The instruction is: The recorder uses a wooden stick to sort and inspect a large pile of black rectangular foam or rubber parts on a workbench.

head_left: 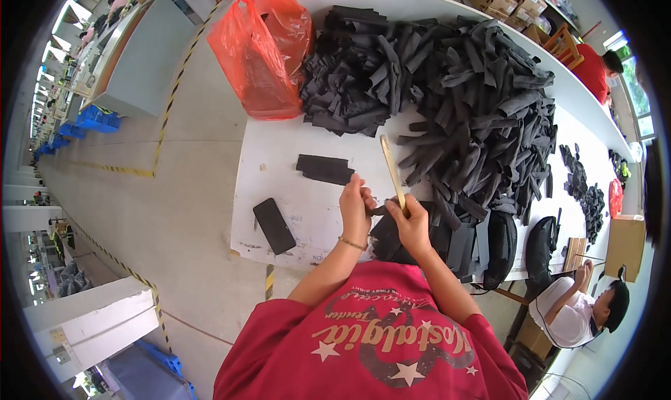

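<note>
My right hand is closed around the lower end of a flat, pale wooden stick, which points up and away over the white table. To its left, my left hand has its fingers curled in a pinch. A small dark fabric piece stretches between the two hands, its ends hidden by my fingers. Just beyond my left hand a flat black fabric strip lies on the table. More dark pieces lie beneath and beside my right hand.
A large heap of black fabric strips covers the far and right table. An orange-red plastic bag stands at the far left, a black phone at the near left. Black pouches lie right. A person in white works beyond them.
</note>
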The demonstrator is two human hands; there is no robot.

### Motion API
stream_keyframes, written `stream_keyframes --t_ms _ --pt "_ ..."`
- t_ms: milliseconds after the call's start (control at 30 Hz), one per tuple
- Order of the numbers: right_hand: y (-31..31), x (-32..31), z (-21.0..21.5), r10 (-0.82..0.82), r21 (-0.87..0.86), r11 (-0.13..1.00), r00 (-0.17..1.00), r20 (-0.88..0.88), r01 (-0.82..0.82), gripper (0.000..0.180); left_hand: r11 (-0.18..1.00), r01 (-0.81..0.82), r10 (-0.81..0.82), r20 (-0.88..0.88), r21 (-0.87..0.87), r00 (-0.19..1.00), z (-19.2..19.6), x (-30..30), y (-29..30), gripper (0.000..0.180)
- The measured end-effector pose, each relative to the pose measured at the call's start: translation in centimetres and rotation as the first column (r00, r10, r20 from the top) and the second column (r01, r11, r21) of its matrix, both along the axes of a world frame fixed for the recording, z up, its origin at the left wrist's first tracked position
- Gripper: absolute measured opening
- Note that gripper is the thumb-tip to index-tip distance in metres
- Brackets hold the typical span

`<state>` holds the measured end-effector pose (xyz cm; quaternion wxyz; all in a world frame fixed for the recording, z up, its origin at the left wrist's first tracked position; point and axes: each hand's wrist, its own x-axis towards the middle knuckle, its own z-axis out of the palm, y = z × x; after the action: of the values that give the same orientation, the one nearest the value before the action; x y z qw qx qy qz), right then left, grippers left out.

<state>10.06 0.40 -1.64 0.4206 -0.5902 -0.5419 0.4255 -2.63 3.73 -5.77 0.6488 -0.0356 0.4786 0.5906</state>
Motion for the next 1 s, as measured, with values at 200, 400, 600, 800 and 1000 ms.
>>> stream_keyframes --t_ms 200,400,600,800,1000 --pt "3.8 2.6 1.4 0.067 -0.01 0.998 0.997 0.042 -0.067 0.014 0.488 0.849 -0.637 -0.583 0.199 0.503 2.5 -1.1 0.6 0.027" --pt "9.2 4.4 4.2 -0.299 0.083 0.948 0.951 -0.083 0.306 0.012 0.405 0.895 -0.617 -0.666 0.187 0.419 4.9 2.5 1.3 0.026" --pt "16.3 5.8 7.9 -0.472 0.366 0.836 0.876 0.101 0.408 0.021 0.585 0.718 -0.464 -0.57 0.377 0.677 6.4 4.3 3.2 0.024" --pt "30.9 23.0 15.5 -0.711 0.505 0.7 0.555 0.432 0.505 0.05 0.764 0.612 -0.191 -0.833 0.206 0.519 -4.1 -2.3 1.5 0.01" --pt "28.5 22.8 12.8 -0.552 0.439 0.833 0.447 0.704 0.337 0.05 0.67 0.724 0.072 -0.955 -0.167 -0.287 -6.8 -10.3 7.9 0.027"
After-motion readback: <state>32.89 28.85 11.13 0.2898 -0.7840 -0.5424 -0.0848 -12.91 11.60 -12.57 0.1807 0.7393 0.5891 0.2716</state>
